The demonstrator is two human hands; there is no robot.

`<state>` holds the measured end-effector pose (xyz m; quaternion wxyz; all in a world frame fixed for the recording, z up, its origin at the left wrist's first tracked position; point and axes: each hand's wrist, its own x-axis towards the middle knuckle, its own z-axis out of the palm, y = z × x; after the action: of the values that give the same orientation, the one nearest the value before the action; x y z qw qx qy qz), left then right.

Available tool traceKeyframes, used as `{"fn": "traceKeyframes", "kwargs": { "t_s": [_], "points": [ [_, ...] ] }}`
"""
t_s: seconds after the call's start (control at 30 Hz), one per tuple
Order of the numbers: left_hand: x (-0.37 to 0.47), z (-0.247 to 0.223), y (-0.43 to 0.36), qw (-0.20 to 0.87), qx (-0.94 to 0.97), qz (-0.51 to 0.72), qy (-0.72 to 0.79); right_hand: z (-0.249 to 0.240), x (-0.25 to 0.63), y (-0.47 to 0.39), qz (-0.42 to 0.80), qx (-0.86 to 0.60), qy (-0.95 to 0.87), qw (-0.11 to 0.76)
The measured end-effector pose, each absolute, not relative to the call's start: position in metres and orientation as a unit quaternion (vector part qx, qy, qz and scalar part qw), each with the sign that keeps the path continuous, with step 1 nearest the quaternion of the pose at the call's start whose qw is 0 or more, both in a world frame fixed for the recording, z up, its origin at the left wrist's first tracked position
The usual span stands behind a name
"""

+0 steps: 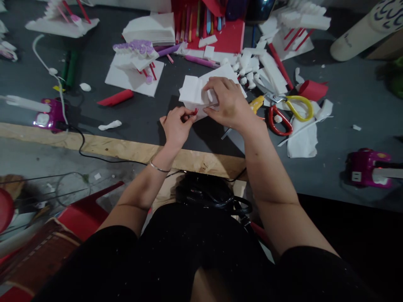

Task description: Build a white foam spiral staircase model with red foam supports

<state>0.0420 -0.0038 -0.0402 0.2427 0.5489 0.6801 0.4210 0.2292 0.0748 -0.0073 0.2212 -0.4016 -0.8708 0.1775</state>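
My left hand point(176, 128) is closed in a pinch on a small red rolled-paper piece point(195, 111), held by the near edge of a white paper model point(192, 89). Around the model's right side curves my right hand point(227, 100), its thumb and fingers gripping the white paper. Under the model lies a flat white sheet point(224, 74). Just right of my right hand are scissors point(292, 110) with one yellow and one red handle, and a yellow tool point(256, 103) partly hidden by my wrist.
White paper models with red posts, one with a purple-topped roof point(135, 53), stand behind. Coloured pens point(201, 21) lie on red paper. White scraps point(248, 67) litter the right side. A purple-based device point(50, 115) sits left, another point(367, 167) right. The table's wooden edge point(208, 161) runs in front.
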Motion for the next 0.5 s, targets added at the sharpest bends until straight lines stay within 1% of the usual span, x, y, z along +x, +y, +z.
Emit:
{"fn": "traceKeyframes", "kwargs": {
  "t_s": [0.1,0.23,0.5],
  "points": [
    [0.048,-0.030,-0.005,0.215,0.530,0.375,0.730,-0.004,0.230,0.072,0.184,-0.407,-0.868,0.216],
    [0.053,-0.022,-0.006,0.197,0.537,0.329,0.752,-0.003,0.230,0.070,0.196,-0.397,-0.868,0.225],
    [0.055,-0.016,-0.005,0.197,0.542,0.307,0.757,-0.007,0.231,0.074,0.198,-0.393,-0.870,0.220]
  ]
}}
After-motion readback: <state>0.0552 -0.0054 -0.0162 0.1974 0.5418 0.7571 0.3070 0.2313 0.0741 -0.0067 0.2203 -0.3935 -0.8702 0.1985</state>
